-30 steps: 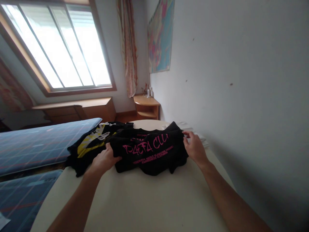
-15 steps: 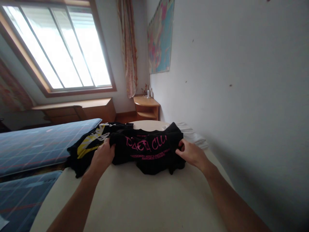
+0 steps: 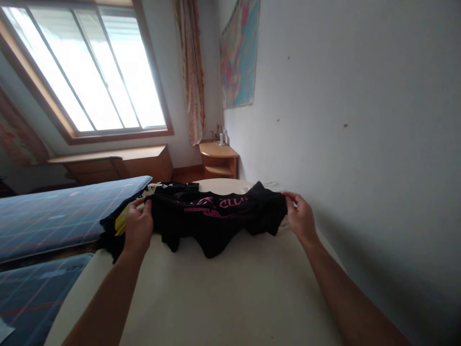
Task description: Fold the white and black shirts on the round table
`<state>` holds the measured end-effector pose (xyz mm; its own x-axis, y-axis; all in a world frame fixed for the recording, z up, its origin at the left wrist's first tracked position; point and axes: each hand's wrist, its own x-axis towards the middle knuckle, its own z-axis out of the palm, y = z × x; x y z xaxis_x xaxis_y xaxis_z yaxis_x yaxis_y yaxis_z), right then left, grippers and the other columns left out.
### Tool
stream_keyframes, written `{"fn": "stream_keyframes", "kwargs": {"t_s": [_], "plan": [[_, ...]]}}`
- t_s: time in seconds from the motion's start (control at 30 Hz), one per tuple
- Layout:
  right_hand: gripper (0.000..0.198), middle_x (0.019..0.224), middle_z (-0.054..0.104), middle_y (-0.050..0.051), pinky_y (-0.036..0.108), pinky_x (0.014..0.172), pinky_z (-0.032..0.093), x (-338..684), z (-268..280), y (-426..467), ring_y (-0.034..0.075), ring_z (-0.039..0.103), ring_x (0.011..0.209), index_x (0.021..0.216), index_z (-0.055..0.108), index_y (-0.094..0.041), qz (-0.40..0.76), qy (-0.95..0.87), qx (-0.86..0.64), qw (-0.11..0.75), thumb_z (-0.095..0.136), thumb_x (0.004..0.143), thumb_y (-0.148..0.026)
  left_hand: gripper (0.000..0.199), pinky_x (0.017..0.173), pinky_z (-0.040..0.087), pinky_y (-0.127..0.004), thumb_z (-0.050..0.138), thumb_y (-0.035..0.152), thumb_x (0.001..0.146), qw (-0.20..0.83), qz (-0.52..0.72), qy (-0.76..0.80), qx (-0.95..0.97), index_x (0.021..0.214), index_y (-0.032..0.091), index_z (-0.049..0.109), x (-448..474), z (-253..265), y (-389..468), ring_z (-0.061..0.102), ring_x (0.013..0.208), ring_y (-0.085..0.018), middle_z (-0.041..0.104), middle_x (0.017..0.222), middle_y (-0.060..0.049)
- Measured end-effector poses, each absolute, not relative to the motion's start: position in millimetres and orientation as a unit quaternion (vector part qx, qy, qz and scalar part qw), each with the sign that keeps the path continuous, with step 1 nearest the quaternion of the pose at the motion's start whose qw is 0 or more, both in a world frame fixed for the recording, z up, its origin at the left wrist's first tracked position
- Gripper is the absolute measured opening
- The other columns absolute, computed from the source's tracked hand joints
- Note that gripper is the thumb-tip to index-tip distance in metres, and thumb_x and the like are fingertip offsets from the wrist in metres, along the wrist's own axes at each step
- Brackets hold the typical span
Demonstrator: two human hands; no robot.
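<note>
With the left hand (image 3: pixel 139 227) and right hand (image 3: pixel 301 220) pinching the black shirt (image 3: pixel 216 228) at opposite ends, even tension should smooth its folds.

On the black garment (image 3: pixel 220 228), pink letters (image 3: pixel 196 210) read "PASSIONATE"; larger ones, partly, "CLU".

Both hands (image 3: pixel 139 226) (image 3: pixel 302 221) and the tapering forearms (image 3: pixel 111 283) are bare.
</note>
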<state>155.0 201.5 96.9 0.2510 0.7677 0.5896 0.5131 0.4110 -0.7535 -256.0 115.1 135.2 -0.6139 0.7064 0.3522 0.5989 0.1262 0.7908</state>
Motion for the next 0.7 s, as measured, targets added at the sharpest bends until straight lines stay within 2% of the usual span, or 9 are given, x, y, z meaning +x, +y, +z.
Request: {"fn": "stream_keyframes", "kwargs": {"t_s": [0.07, 0.13, 0.23, 0.3, 0.37, 0.43, 0.5, 0.57, 0.7], "plan": [[0.043, 0.114, 0.07, 0.015, 0.044, 0.087, 0.054, 160, 93, 206, 0.028, 0.068, 0.096, 0.121, 0.064, -0.016, 0.146, -0.586, -0.532, 0.593, 0.049, 0.087, -0.037, 0.051, 0.084, 0.058, -0.035, 0.038, 0.038, 0.097, 0.122, 0.552, 0.697, 0.442, 0.14, 0.012, 0.038, -257, 132, 117, 0.068, 0.107, -0.027, 0.064, 0.13, -0.016], [0.061, 0.127, 0.065, 0.016, 0.047, 0.092, 0.054, 160, 88, 208, 0.029, 0.068, 0.101, 0.141, 0.05, -0.016, 0.19, -0.597, -0.522, 0.579, 0.056, 0.082, -0.032, 0.056, 0.094, 0.054, -0.032, 0.052, 0.033, 0.091, 0.19, 0.593, 0.629, 0.465, 0.143, 0.021, 0.038, -255, 128, 120, 0.061, 0.121, -0.024, 0.049, 0.149, -0.011], [0.086, 0.149, 0.047, 0.014, 0.049, 0.107, 0.045, 156, 79, 208, 0.03, 0.055, 0.127, 0.155, 0.028, -0.02, 0.182, -0.666, -0.485, 0.537, 0.059, 0.075, -0.021, 0.078, 0.095, 0.054, -0.033, 0.068, 0.027, 0.077, 0.251, 0.562, 0.608, 0.501, 0.147, 0.026, 0.034, -250, 117, 123, 0.06, 0.122, -0.025, 0.035, 0.158, -0.012], [0.092, 0.157, 0.036, 0.011, 0.05, 0.117, 0.033, 155, 73, 208, 0.029, 0.04, 0.141, 0.157, 0.022, -0.022, 0.138, -0.72, -0.465, 0.496, 0.057, 0.072, -0.015, 0.086, 0.087, 0.057, -0.034, 0.074, 0.027, 0.069, 0.287, 0.508, 0.639, 0.501, 0.146, 0.02, 0.036, -250, 108, 124, 0.065, 0.112, -0.026, 0.046, 0.149, -0.018], [0.091, 0.157, 0.034, 0.011, 0.05, 0.12, 0.027, 157, 69, 209, 0.028, 0.032, 0.145, 0.157, 0.021, -0.021, 0.1, -0.747, -0.465, 0.466, 0.055, 0.072, -0.013, 0.081, 0.077, 0.058, -0.034, 0.078, 0.03, 0.062, 0.306, 0.445, 0.665, 0.516, 0.134, 0.011, 0.047, -253, 99, 124, 0.069, 0.098, -0.027, 0.065, 0.123, -0.018], [0.085, 0.154, 0.039, 0.013, 0.051, 0.119, 0.029, 160, 66, 210, 0.028, 0.035, 0.143, 0.156, 0.024, -0.019, 0.073, -0.749, -0.477, 0.454, 0.052, 0.076, -0.013, 0.057, 0.07, 0.057, -0.035, 0.077, 0.034, 0.06, 0.297, 0.379, 0.673, 0.561, 0.109, 0.01, 0.061, -257, 93, 124, 0.069, 0.085, -0.027, 0.073, 0.094, -0.011], [0.077, 0.15, 0.044, 0.014, 0.051, 0.117, 0.033, 164, 65, 212, 0.029, 0.04, 0.14, 0.154, 0.029, -0.019, 0.048, -0.743, -0.489, 0.455, 0.05, 0.08, -0.014, 0.034, 0.064, 0.054, -0.034, 0.072, 0.038, 0.063, 0.26, 0.338, 0.68, 0.597, 0.086, 0.014, 0.065, -259, 93, 125, 0.067, 0.075, -0.026, 0.07, 0.075, -0.005], [0.069, 0.145, 0.049, 0.014, 0.051, 0.115, 0.036, 167, 68, 212, 0.029, 0.045, 0.136, 0.151, 0.035, -0.02, 0.028, -0.736, -0.501, 0.455, 0.049, 0.083, -0.016, 0.027, 0.064, 0.053, -0.034, 0.065, 0.04, 0.068, 0.2, 0.346, 0.696, 0.597, 0.08, 0.017, 0.064, -259, 98, 126, 0.067, 0.073, -0.026, 0.069, 0.071, -0.004], [0.055, 0.132, 0.058, 0.015, 0.049, 0.106, 0.044, 175, 80, 210, 0.03, 0.055, 0.123, 0.141, 0.047, -0.019, -0.009, -0.703, -0.543, 0.459, 0.05, 0.087, -0.023, 0.036, 0.071, 0.053, -0.034, 0.058, 0.043, 0.075, 0.07, 0.408, 0.73, 0.544, 0.098, 0.015, 0.064, -259, 118, 124, 0.069, 0.082, -0.027, 0.072, 0.085, -0.008]]}}
